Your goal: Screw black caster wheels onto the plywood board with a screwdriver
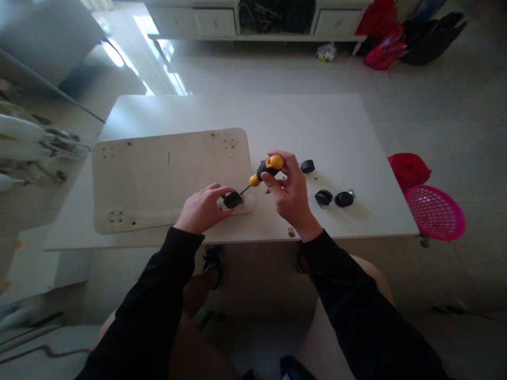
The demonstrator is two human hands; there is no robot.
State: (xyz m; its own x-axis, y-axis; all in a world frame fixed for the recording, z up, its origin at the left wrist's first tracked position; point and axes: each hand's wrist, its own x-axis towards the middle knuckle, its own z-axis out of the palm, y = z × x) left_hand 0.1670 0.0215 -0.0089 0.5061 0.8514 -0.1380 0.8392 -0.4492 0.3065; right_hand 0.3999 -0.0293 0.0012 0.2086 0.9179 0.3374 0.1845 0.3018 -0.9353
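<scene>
My right hand (pixel 291 192) is wrapped round a screwdriver (pixel 268 169) with a yellow and black handle. Its shaft slants down to the left, the tip at a black caster wheel (pixel 233 200); whether it sits in a screw is too small to tell. That caster is gripped between the thumb and fingers of my left hand (pixel 206 208), over the near right corner of a pale rounded board (pixel 170 177). Groups of small holes mark the board's other corners. Right of my right hand, more black casters (pixel 324 197) lie on the white table (pixel 309 121).
A tiny dark piece (pixel 316 178), perhaps a screw, lies near the casters. A small sticker (pixel 291 232) is at the table's near edge. A pink perforated stool or basket (pixel 435 212) stands off the right edge. Across the floor is a white cabinet (pixel 216 22).
</scene>
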